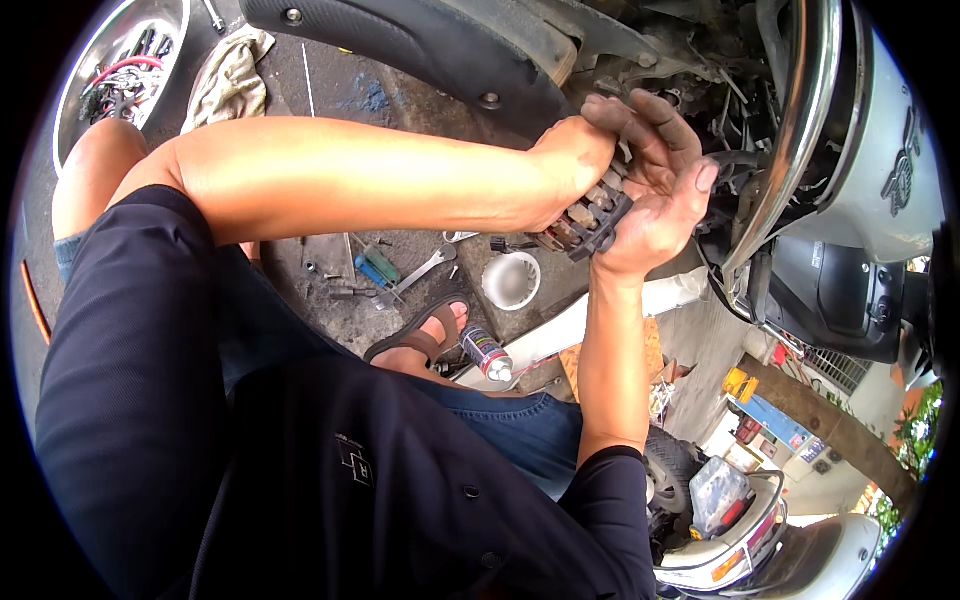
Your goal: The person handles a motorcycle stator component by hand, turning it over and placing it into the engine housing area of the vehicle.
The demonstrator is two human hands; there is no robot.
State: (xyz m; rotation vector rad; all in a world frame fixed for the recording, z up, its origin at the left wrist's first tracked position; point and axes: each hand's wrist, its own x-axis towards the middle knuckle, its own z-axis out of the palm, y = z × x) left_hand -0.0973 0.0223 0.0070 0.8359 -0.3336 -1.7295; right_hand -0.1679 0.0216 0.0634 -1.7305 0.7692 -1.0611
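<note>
My left hand (625, 135) and my right hand (660, 215) meet at the underside of a motorcycle (860, 170), both grimy. Between them is a dark ribbed mechanical part (590, 222) with brownish, rusty fins. My right hand cups it from below. My left hand grips it from above, fingers curled over the top. My left forearm crosses the view from the left, and my right forearm rises from the lower edge. How the part joins the engine is hidden behind my hands.
On the concrete below lie a white cup-shaped part (511, 280), a spray can (487, 352), a wrench (425, 268) and screwdrivers (375, 270). A rag (230, 80) and a metal bowl of tools (125, 70) sit far left. A chrome bar (790, 130) curves beside my hands.
</note>
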